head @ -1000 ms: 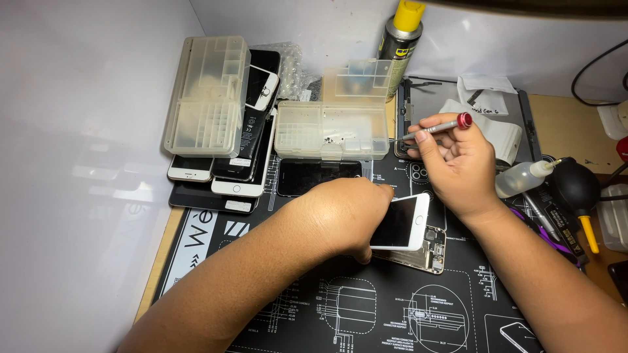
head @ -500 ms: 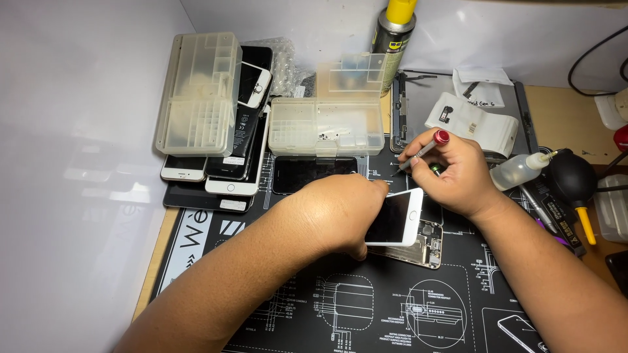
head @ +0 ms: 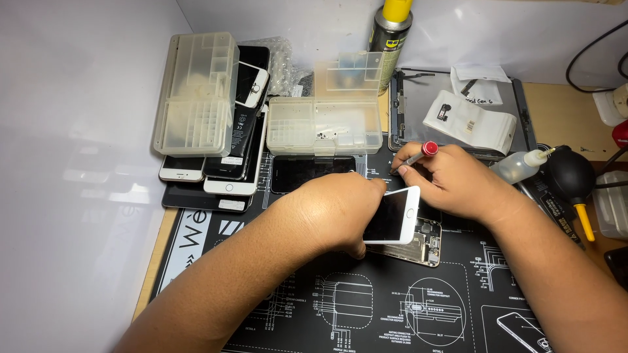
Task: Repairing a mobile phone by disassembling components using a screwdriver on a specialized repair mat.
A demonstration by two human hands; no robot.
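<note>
the left hand (head: 340,212) covers the near end of the white phone screen (head: 396,214) and most of the open phone body (head: 422,242) beneath it, so the fingertips' grip cannot be seen. the screwdriver (head: 413,157) tip is too small to make out, its shaft partly buried in the right hand (head: 451,180). the spray can (head: 390,29) is cut off by the top edge.

Open mat (head: 392,307) nearside; parts box (head: 324,124) behind.
</note>
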